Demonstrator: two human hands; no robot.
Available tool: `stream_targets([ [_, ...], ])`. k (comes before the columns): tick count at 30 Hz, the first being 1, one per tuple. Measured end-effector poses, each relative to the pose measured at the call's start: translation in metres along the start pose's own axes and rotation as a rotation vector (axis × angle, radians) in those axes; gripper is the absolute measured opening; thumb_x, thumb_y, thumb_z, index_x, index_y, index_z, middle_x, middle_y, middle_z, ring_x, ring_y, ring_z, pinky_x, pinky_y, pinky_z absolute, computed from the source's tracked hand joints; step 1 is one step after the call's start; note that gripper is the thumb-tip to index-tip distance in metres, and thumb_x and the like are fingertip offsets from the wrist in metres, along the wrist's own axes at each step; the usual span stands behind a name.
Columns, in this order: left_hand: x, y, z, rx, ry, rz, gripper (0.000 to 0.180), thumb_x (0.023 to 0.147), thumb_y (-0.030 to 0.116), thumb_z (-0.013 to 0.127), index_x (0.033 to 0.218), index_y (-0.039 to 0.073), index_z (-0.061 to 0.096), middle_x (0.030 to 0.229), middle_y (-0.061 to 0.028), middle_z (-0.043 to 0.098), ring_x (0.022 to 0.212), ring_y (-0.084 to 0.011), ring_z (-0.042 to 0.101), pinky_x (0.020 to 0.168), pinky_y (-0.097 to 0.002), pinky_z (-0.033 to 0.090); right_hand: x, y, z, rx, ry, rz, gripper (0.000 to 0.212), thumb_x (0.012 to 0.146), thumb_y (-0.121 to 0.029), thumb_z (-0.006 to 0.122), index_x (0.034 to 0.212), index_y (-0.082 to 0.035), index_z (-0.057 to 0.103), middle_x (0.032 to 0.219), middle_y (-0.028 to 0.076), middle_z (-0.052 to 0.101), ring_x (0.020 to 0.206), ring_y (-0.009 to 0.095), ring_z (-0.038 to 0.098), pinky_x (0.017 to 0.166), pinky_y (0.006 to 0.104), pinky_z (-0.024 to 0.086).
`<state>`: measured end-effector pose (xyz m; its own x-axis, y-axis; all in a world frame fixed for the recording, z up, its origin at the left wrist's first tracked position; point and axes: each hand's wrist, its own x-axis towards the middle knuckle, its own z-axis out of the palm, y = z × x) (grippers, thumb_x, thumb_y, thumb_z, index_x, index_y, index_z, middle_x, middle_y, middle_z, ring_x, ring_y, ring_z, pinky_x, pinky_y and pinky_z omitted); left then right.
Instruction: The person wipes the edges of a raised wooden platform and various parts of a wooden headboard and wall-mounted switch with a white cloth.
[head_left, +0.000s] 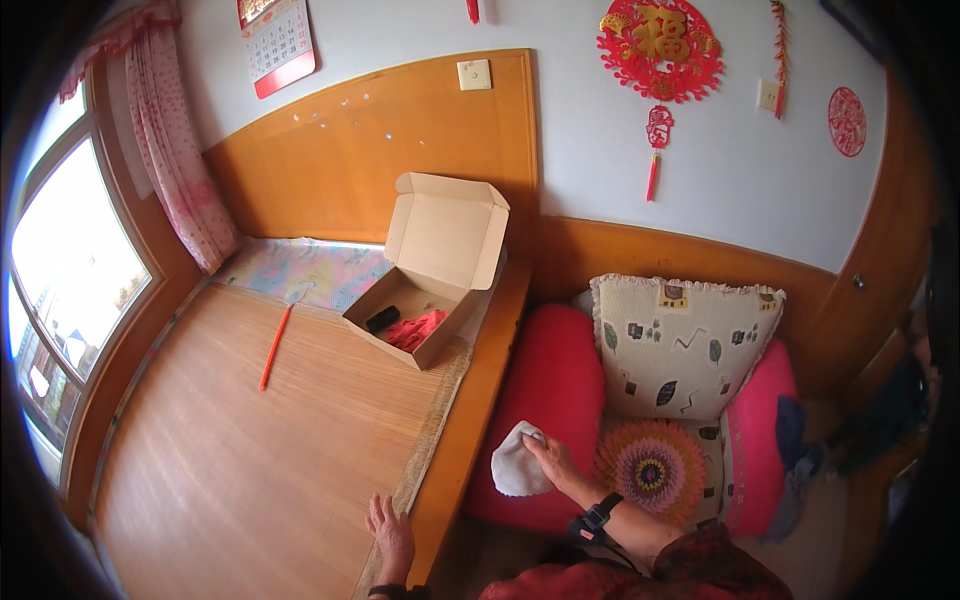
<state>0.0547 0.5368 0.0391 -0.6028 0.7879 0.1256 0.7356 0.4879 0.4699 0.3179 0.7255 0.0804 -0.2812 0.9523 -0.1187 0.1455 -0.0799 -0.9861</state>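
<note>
A thin whitish-grey cloth (519, 468) hangs from my right hand (556, 463), pinched between the fingers in front of the armchair's red left arm. My left hand (391, 532) is empty with its fingers spread, over the near right edge of the woven mat (260, 440) that covers the raised bed. An open cardboard box (446, 240) stands on the bed's far right corner, lid up. Inside lie a bunched red cloth (416, 330) and a small black object (382, 319) whose kind I cannot make out.
A thin orange-red stick (276, 348) lies on the mat. The bed's wooden edge (478, 405) separates it from a red armchair (548, 365), which holds a patterned cushion (690, 350) and a round ruffled pad (650, 470). Dark clothing (795, 450) drapes over its right arm. A window (80, 250) is at left.
</note>
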Motion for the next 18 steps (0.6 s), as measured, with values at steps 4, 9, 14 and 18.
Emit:
stream_targets([
  [4, 0.065, 0.043, 0.022, -0.017, -0.082, 0.132, 0.047, 0.081, 0.021, 0.054, 0.124, 0.007, 0.04, 0.137, -0.0155, 0.029, 0.129, -0.0306, 0.023, 0.103, -0.0522, 0.016, 0.024, 0.0, 0.006, -0.03, 0.014, -0.013, 0.045, 0.083, -0.041, 0.053, 0.101, 0.0, 0.055, 0.086, 0.013, 0.061, 0.08, 0.023, 0.059, 0.07, 0.0323, 0.045],
  [9, 0.117, 0.059, 0.078, 0.032, -0.115, 0.146, 0.047, 0.084, 0.028, 0.048, 0.126, 0.008, 0.039, 0.138, -0.0152, 0.028, 0.13, -0.0303, 0.021, 0.103, -0.0541, 0.014, 0.052, -0.008, 0.031, -0.047, 0.029, -0.073, 0.049, 0.081, -0.036, 0.058, 0.113, 0.0, 0.046, 0.102, 0.018, 0.058, 0.094, 0.028, 0.057, 0.08, 0.0344, 0.045],
  [14, 0.119, 0.071, 0.109, 0.106, 0.039, 0.104, 0.045, 0.084, 0.028, 0.048, 0.124, 0.007, 0.041, 0.133, -0.0147, 0.037, 0.127, -0.0294, 0.027, 0.101, -0.0562, 0.016, 0.09, -0.004, 0.048, -0.315, 0.094, -0.481, 0.054, 0.082, -0.02, 0.059, 0.128, -0.007, 0.034, 0.113, 0.017, 0.051, 0.1, 0.031, 0.053, 0.082, 0.0355, 0.045],
  [18, 0.123, 0.079, 0.102, 0.073, 0.038, 0.127, 0.043, 0.084, 0.029, 0.048, 0.119, 0.004, 0.046, 0.131, -0.015, 0.039, 0.126, -0.0322, 0.03, 0.102, -0.0567, 0.014, 0.113, -0.006, 0.055, -0.555, 0.025, -0.479, 0.051, 0.077, -0.01, 0.058, 0.125, -0.013, 0.039, 0.104, 0.016, 0.053, 0.089, 0.032, 0.054, 0.076, 0.0409, 0.045],
])
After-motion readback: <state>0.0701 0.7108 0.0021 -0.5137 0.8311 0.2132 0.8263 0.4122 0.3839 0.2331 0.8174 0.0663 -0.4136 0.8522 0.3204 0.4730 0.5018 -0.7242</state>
